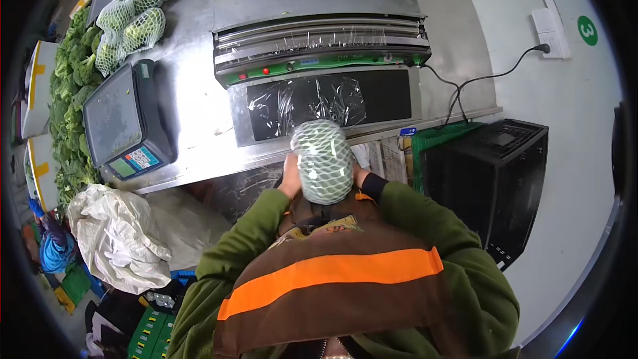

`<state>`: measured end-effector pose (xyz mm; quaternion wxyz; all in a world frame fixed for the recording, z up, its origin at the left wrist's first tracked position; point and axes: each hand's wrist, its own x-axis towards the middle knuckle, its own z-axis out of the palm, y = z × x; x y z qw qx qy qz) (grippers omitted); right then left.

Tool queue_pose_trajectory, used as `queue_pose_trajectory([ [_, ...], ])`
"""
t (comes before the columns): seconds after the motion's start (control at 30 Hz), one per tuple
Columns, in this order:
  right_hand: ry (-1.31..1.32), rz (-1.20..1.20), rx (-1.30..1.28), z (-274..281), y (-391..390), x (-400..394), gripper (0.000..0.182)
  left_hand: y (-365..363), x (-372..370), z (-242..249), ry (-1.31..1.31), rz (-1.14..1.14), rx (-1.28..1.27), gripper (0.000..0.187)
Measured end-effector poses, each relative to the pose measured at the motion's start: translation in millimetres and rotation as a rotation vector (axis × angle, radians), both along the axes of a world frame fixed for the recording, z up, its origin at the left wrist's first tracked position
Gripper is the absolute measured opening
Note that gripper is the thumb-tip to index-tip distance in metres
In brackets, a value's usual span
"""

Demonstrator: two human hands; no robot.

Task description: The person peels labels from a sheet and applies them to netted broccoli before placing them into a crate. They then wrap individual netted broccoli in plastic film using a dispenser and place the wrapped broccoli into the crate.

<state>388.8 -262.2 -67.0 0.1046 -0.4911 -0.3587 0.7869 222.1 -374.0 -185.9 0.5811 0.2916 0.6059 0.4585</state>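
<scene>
A pale green bundle in white foam netting (323,161), with shiny clear film over it, is held upright at the table's front edge, close to my apron. My left hand (290,176) presses on its left side, fingers partly hidden behind it. On its right side is my right hand (359,175), mostly covered by the bundle. Just beyond, clear film (306,103) lies crumpled on the black plate of the wrapping machine (322,46), whose film roller sits further back.
A scale (116,116) stands left on the metal table (199,110), beside piled broccoli (70,106) and netted bundles (143,26). A white sack (116,236) is lower left, black crates (485,176) right. A cable (492,77) reaches the wall socket. Another person (56,246) is far left.
</scene>
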Motion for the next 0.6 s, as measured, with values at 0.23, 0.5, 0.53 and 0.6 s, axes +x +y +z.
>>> queue_pose_trajectory([
  [0.23,0.121,0.034,-0.452,80.2,10.6,-10.9,0.041,-4.1,-6.6,64.5,-0.434,-0.04,-0.213,0.032],
  [0.5,-0.036,0.869,0.381,164.3,33.7,25.3,0.035,-12.7,-33.3,154.8,-0.307,-0.215,-0.209,0.035],
  [0.53,-0.198,0.954,0.22,195.0,63.6,25.4,0.034,-13.3,-36.9,168.8,-0.285,-0.252,-0.199,0.035],
  [0.6,-0.205,0.451,0.516,188.1,83.7,58.1,0.053,-8.6,-40.0,192.9,-0.232,-0.347,-0.157,0.036],
])
